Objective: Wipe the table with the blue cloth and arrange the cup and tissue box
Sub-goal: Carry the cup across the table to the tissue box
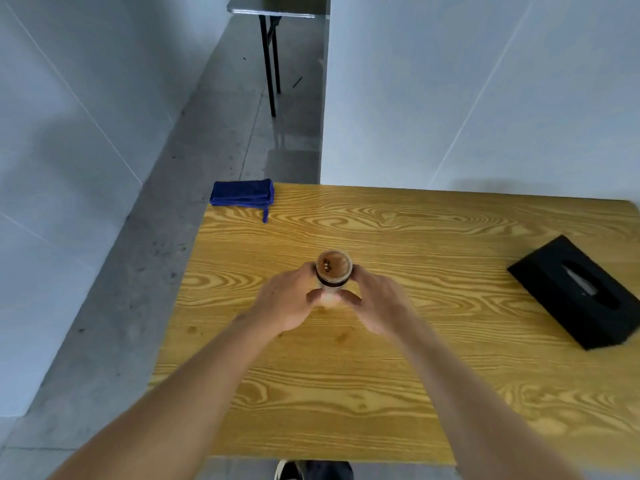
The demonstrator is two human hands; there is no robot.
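A cup [333,270] with brown liquid and a dark band under its rim stands upright near the middle of the wooden table [398,375]. My left hand [289,299] wraps it from the left and my right hand [379,299] from the right, thumbs meeting on its near side. The folded blue cloth [243,192] lies at the table's far left corner, one strap hanging toward me. The black tissue box [575,291] lies at the right edge, turned at an angle, a white tissue in its slot.
A white wall [485,98] runs along the table's far edge. Grey concrete floor [138,271] lies to the left, with another table's black legs [272,64] farther back. A shoe [291,471] shows below the near edge. A few small brown stains [343,337] mark the wood.
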